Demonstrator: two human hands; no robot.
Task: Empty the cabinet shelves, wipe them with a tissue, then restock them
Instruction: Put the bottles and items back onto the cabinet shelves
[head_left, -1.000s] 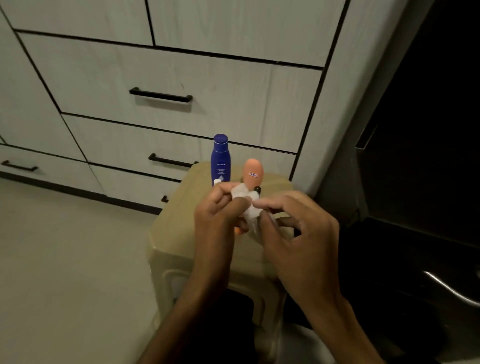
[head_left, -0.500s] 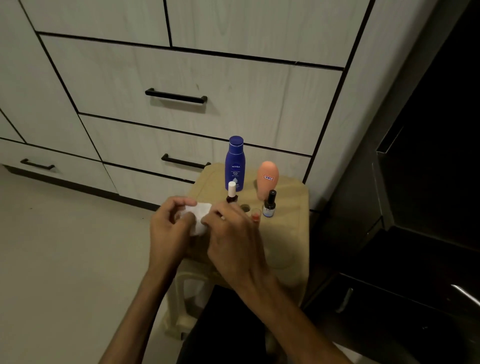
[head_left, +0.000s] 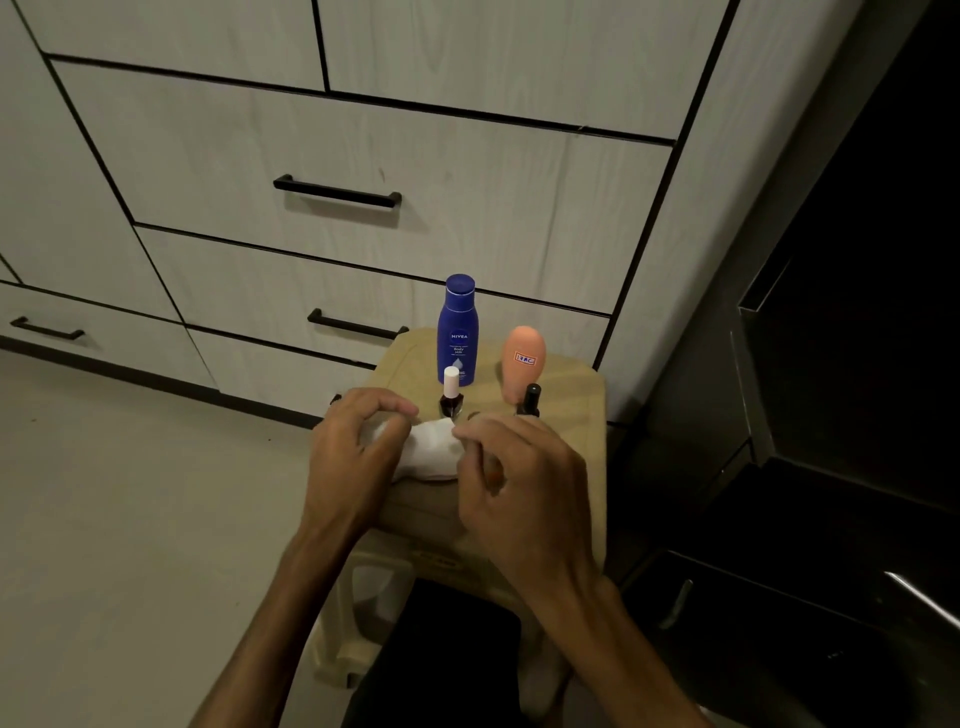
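Observation:
A white tissue (head_left: 434, 452) lies bunched over the near left part of a beige plastic stool (head_left: 576, 415). My left hand (head_left: 353, 457) grips its left end with curled fingers. My right hand (head_left: 519, 483) pinches its right end. Behind my hands stand a blue lotion bottle (head_left: 457, 332), a peach bottle with a label (head_left: 523, 364), a small dark nail polish bottle with a pale cap (head_left: 451, 395) and a small black-capped bottle (head_left: 531, 400), partly hidden by my right hand.
Pale wood-grain drawers with black handles (head_left: 337, 191) rise behind the stool. A dark open cabinet (head_left: 857, 364) stands at the right, its shelves hard to make out. Bare pale floor (head_left: 130, 519) lies to the left.
My hands and the tissue have dropped lower and left of the bottles, uncovering the small bottles. The view has shifted a little; the bottles on the stool stand as before.

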